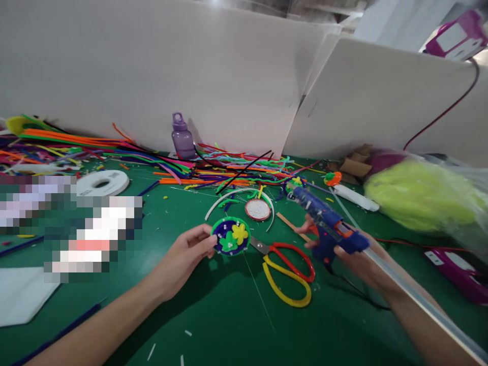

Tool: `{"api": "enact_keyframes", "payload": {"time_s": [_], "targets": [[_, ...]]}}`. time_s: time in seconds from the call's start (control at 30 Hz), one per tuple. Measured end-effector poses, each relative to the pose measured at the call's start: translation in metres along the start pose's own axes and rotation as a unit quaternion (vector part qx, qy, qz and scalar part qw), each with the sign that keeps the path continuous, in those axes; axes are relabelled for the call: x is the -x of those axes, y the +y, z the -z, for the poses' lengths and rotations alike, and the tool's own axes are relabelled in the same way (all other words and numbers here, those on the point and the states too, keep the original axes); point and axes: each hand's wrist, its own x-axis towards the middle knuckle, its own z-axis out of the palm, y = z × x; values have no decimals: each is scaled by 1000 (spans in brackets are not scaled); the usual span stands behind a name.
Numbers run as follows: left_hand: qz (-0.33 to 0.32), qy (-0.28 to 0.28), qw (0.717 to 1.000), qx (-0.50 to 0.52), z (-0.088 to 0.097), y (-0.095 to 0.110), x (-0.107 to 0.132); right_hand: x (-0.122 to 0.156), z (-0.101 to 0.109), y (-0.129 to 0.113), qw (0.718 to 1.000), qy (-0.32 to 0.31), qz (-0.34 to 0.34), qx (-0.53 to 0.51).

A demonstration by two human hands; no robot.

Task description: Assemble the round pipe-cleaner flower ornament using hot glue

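My left hand [194,246] pinches the edge of a round pipe-cleaner ornament [232,237], dark blue with a green rim, one yellow and one green flower, and small white beads. In my right hand [343,256] is a blue hot glue gun [324,218], its nozzle pointing up and left, with a long clear glue stick [412,300] running out of its back. Scissors [287,269] with one red and one yellow handle lie between my hands, their blades partly hidden behind the ornament. Just beyond sits a small red-rimmed dish of white beads [258,209].
Bundles of coloured pipe cleaners [229,170] lie along the white partition. A purple bottle [183,137] stands among them. To the left are a white ribbon spool [102,183] and a blurred-out area. At right are a bag of yellow-green material [423,195] and a magenta device [457,274].
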Motion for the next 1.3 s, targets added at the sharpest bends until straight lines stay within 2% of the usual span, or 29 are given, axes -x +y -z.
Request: {"api": "enact_keyframes", "payload": {"time_s": [0.1, 0.17, 0.27, 0.67, 1.0, 1.3], "targets": [[-11, 9, 999, -34, -1, 2, 1, 4, -22, 8, 987, -92, -36, -126], [-14, 13, 999, -35, -2, 3, 1, 6, -29, 15, 975, -143, -51, -161], [-15, 13, 999, -35, -2, 4, 1, 6, -35, 20, 967, -176, -50, -179], [-36, 33, 997, -66, -3, 5, 1, 5, -42, 17, 960, -168, -64, -217], [-41, 39, 996, -73, -4, 7, 2, 5, -45, 10, 969, -135, -91, -187], [-45, 42, 996, -71, -4, 7, 2, 4, -44, 14, 971, -139, -81, -175]]}}
